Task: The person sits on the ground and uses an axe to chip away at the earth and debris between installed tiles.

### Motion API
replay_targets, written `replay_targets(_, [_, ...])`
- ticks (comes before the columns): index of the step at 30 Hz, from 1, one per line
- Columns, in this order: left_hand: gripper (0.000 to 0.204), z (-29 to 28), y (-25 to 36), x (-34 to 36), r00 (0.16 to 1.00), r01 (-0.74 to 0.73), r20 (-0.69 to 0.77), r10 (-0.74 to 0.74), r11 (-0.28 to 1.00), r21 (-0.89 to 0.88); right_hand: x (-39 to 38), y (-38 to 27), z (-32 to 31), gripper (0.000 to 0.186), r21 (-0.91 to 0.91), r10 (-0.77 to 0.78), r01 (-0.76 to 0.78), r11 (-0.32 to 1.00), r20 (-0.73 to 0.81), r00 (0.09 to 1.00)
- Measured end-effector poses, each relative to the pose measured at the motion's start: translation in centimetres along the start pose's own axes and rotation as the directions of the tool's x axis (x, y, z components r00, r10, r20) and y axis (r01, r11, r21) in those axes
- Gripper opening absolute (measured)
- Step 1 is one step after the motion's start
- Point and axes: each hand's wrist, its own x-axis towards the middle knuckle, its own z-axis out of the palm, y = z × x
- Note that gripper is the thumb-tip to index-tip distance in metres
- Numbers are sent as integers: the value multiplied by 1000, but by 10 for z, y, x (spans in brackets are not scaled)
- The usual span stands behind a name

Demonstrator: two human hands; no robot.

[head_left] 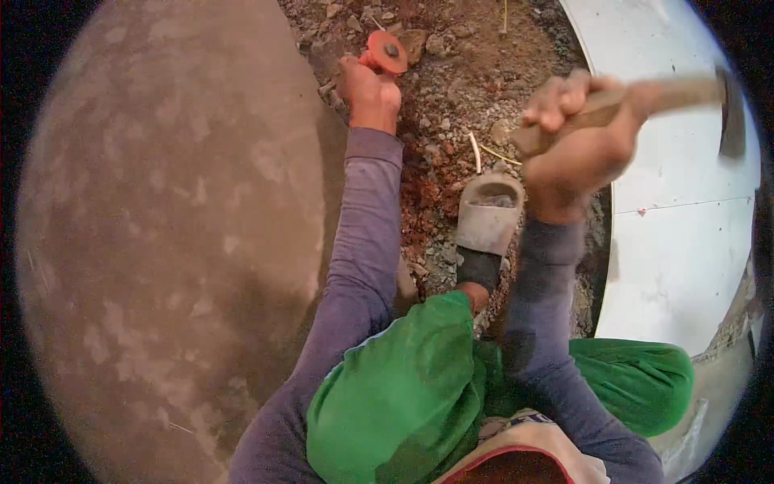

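Note:
My left hand [369, 95] is closed round the orange grip of a chisel [388, 53] with a round hand guard and a dark metal top, held at the edge of the concrete slab [169, 194]. Its tip is hidden. My right hand [584, 137], blurred by motion, grips the wooden handle of a hammer [673, 97]. The dark hammer head [730, 113] is raised out to the right, over white panels and apart from the chisel.
A strip of rubble and reddish soil [435, 121] runs between the slab and the white panels [669, 266], with short pale and yellow offcuts [476, 153] lying on it. My foot in a grey slide sandal [486, 226] rests on the rubble below my hands.

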Motion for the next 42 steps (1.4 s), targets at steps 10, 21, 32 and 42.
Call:
replay_targets(10, [35, 20, -8, 4, 988, 11, 153, -19, 998, 56, -7, -15, 20, 52, -454, 551, -493, 743, -3, 834])
replay_targets(21, [40, 8, 5, 20, 992, 55, 113, -49, 997, -53, -61, 114, -15, 40, -843, 471, 52, 535, 348, 811])
replay_targets(32, [50, 13, -4, 11, 998, -50, 36, 51, 998, -28, 64, 25, -43, 28, -163, -536, 631, 759, 394, 746])
replay_targets(42, [26, 9, 10, 1, 978, -54, 201, 51, 999, 8, 20, 14, -32, 39, -622, 165, 134, 771, 399, 902])
